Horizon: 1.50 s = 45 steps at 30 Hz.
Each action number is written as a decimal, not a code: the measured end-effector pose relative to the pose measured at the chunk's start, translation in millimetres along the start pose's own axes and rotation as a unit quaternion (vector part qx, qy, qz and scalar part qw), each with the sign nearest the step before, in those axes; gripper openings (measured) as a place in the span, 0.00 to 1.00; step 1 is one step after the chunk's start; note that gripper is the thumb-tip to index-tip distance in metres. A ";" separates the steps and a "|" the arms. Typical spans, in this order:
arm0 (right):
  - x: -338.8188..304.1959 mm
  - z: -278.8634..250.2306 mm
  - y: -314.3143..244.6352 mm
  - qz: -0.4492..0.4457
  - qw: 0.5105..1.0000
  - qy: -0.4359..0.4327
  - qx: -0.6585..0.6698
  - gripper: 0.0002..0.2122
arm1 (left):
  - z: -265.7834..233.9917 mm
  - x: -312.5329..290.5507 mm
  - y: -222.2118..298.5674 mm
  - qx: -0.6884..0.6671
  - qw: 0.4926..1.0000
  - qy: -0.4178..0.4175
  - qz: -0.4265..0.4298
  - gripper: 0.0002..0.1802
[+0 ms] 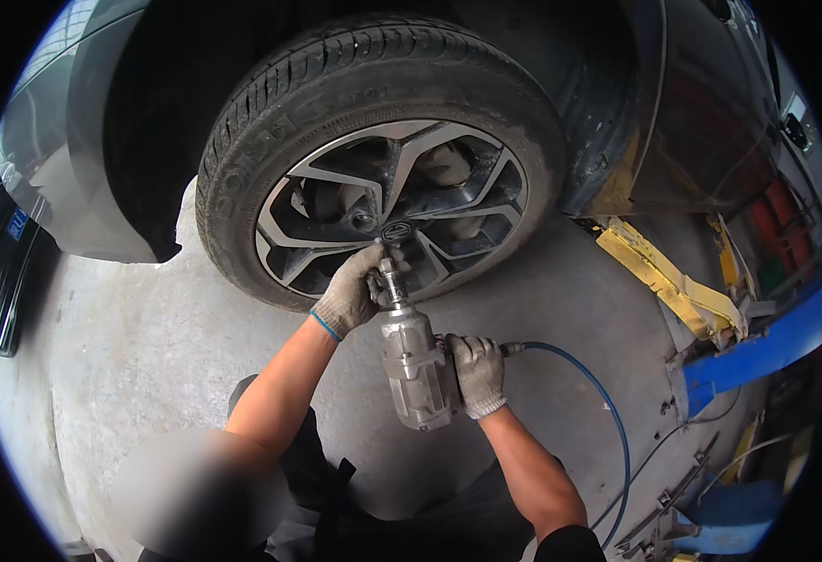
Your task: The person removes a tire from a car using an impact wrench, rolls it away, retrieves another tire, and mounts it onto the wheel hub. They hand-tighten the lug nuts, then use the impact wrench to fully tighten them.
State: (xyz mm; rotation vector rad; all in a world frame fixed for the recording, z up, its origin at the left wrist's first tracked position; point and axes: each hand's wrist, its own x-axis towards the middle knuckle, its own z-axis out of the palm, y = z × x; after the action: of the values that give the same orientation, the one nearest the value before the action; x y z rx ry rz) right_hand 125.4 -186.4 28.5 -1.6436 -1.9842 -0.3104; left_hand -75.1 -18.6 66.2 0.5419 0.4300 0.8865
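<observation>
Ahead of me a car wheel (383, 178) with a black tire (242, 187) and a black-and-silver alloy rim sits in the wheel arch. My right hand (477, 375), in a grey knit glove, is closed round the handle of an air impact wrench (417, 370). The wrench's silver body points away from me toward the wheel's hub. My left hand (353, 288), also gloved, closes its fingers round the socket end (392, 286) near the lower hub. Whether the socket sits on a lug nut is hidden by the fingers.
A blue air hose (608, 403) curves from the wrench handle down to the right. A yellow lift arm (668, 276) and a blue lift part (757, 351) stand at the right. The dark car body (711, 112) hangs overhead. Another dark car's front (4, 272) is at the left.
</observation>
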 end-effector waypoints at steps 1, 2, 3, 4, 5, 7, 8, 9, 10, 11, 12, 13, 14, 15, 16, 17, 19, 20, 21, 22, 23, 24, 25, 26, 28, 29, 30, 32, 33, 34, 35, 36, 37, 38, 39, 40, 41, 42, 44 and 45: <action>-2.1 1.2 0.7 0.002 1.000 0.006 0.003 0.09 | -1.1 -1.5 4.3 -0.025 0.999 -0.024 -0.020 0.17; -4.0 1.2 2.0 0.004 1.000 0.011 0.005 0.10 | -4.1 -1.1 5.6 -0.026 0.999 -0.019 -0.019 0.16; -5.9 2.5 3.5 0.011 1.000 0.000 0.008 0.10 | -7.4 0.3 5.8 -0.027 0.999 -0.015 -0.018 0.15; -8.0 4.6 5.3 0.018 1.000 -0.011 0.011 0.11 | -9.4 2.1 4.6 -0.028 0.999 -0.011 -0.018 0.15; -8.3 5.0 6.0 0.026 0.999 -0.021 0.014 0.12 | -6.3 -0.1 1.7 0.012 1.000 -0.008 -0.003 0.14; -2.8 7.9 5.3 0.056 0.998 -0.029 0.017 0.12 | -18.3 6.3 -12.1 0.017 0.998 -0.013 -0.062 0.16; 0.6 8.3 4.3 0.072 0.997 -0.031 0.018 0.12 | -14.5 9.3 -17.6 0.033 0.996 -0.007 -0.086 0.16; -0.6 20.4 10.4 0.082 0.997 0.005 0.006 0.13 | -4.3 5.6 -20.3 0.027 0.995 -0.023 -0.091 0.14; 0.1 23.3 15.3 0.087 0.996 -0.009 0.033 0.14 | -6.4 15.3 -31.2 0.046 0.996 -0.011 -0.075 0.12; 9.2 22.9 18.0 0.089 0.994 -0.022 0.061 0.14 | -2.4 21.7 -34.5 0.066 0.996 -0.007 -0.053 0.12; 17.7 23.3 19.8 0.089 0.991 -0.035 0.090 0.15 | -0.1 27.4 -34.4 0.085 0.996 -0.003 -0.031 0.12; 23.5 30.7 21.5 0.125 0.983 -0.052 0.121 0.17 | -4.7 35.5 -32.6 0.112 0.994 0.000 -0.018 0.13; 20.1 48.0 34.0 0.174 0.948 -0.019 0.266 0.17 | 1.2 42.3 -36.3 0.097 0.995 0.008 -0.029 0.13; 13.8 76.3 52.5 0.218 0.888 0.019 0.403 0.18 | 10.5 49.5 -39.8 0.083 0.996 0.013 -0.040 0.13; 14.2 92.7 62.3 0.233 0.826 0.011 0.512 0.17 | 13.4 54.1 -38.7 0.070 0.996 0.026 -0.048 0.13; 22.6 97.6 63.2 0.253 0.745 0.009 0.618 0.17 | 12.6 60.0 -36.1 0.090 0.994 0.048 -0.045 0.15; 31.0 100.1 67.3 0.294 0.452 -0.009 0.842 0.17 | 9.5 63.6 -35.4 0.047 0.997 0.048 -0.045 0.15; 36.9 90.2 60.8 0.299 0.215 -0.032 0.929 0.17 | 9.9 62.4 -35.8 0.025 0.997 0.053 -0.048 0.16; 38.5 93.3 63.9 0.299 0.204 -0.052 0.931 0.17 | 13.5 60.8 -34.6 -0.008 0.997 0.058 -0.058 0.16; 39.7 95.4 68.1 0.299 0.192 -0.073 0.932 0.17 | 11.8 63.5 -33.9 -0.006 0.997 0.060 -0.054 0.15; 40.3 98.4 68.7 0.298 0.180 -0.093 0.933 0.17 | 8.7 65.2 -32.8 -0.003 0.997 0.063 -0.050 0.15; 33.4 108.7 71.3 0.282 0.203 -0.092 0.933 0.17 | 5.7 67.4 -36.6 -0.003 0.997 0.064 -0.050 0.15; 25.8 122.9 72.7 0.266 0.227 -0.091 0.933 0.17 | 3.7 72.2 -38.6 0.008 0.996 0.061 -0.063 0.15; 15.8 138.8 76.9 0.249 0.251 -0.085 0.931 0.17 | 8.8 73.4 -40.6 0.018 0.995 0.070 -0.070 0.16; 6.5 148.0 80.8 0.252 0.344 -0.092 0.900 0.17 | 28.7 67.1 -41.2 0.037 0.992 0.093 -0.080 0.17; 11.5 146.1 79.8 0.262 0.413 -0.104 0.866 0.17 | 39.6 63.2 -39.1 0.018 0.992 0.089 -0.082 0.18; 15.5 143.1 79.6 0.271 0.480 -0.115 0.826 0.16 | 35.5 66.5 -40.0 -0.001 0.994 0.075 -0.083 0.19; 19.0 133.6 79.2 0.287 0.605 -0.132 0.731 0.16 | 23.4 76.2 -46.0 -0.042 0.994 0.047 -0.089 0.19; 24.7 120.2 72.0 0.293 0.660 -0.140 0.677 0.16 | 31.3 70.6 -42.6 -0.112 0.986 0.031 -0.118 0.17; 31.2 105.0 68.4 0.273 0.557 -0.123 0.775 0.15 | 26.3 68.9 -44.3 -0.136 0.984 0.010 -0.117 0.16; 47.4 79.8 56.4 0.249 0.437 -0.117 0.857 0.15 | 19.2 64.9 -41.1 -0.155 0.982 -0.012 -0.110 0.16; 35.4 95.9 80.2 0.227 0.570 -0.097 0.784 0.15 | 30.5 65.6 -42.8 -0.179 0.976 -0.047 -0.116 0.16; 26.2 111.4 105.2 0.212 0.690 -0.071 0.688 0.16 | 43.8 69.5 -45.7 -0.172 0.977 -0.036 -0.121 0.16; 40.2 92.5 88.3 0.248 0.477 -0.112 0.836 0.16 | 31.9 67.4 -42.9 -0.122 0.989 0.041 -0.071 0.15; 53.6 63.1 74.7 0.313 0.242 -0.130 0.909 0.16 | 28.6 67.9 -43.5 -0.068 0.992 0.103 -0.019 0.14; 46.6 64.6 74.1 0.229 0.612 -0.087 0.752 0.16 | 42.1 73.3 -46.9 -0.012 0.989 0.146 0.024 0.14; 38.6 72.7 73.6 0.103 0.876 -0.033 0.471 0.16 | 63.8 68.2 -46.3 0.062 0.973 0.210 0.070 0.13; 41.8 75.5 61.7 -0.048 0.991 0.030 0.118 0.17 | 63.6 70.3 -43.3 0.120 0.956 0.254 0.087 0.12; 45.1 76.5 39.9 0.032 0.985 -0.007 0.168 0.21 | 67.5 62.6 -39.3 0.221 0.917 0.311 0.118 0.11; 43.0 83.3 42.1 0.074 0.962 -0.022 0.263 0.21 | 77.6 58.5 -33.3 0.246 0.904 0.335 0.104 0.11</action>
State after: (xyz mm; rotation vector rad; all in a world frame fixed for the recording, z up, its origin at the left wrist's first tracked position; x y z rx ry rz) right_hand 139.7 -99.2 -24.1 -1.4406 -1.7594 0.2928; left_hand 21.6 -8.4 99.4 0.7468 1.2670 1.1727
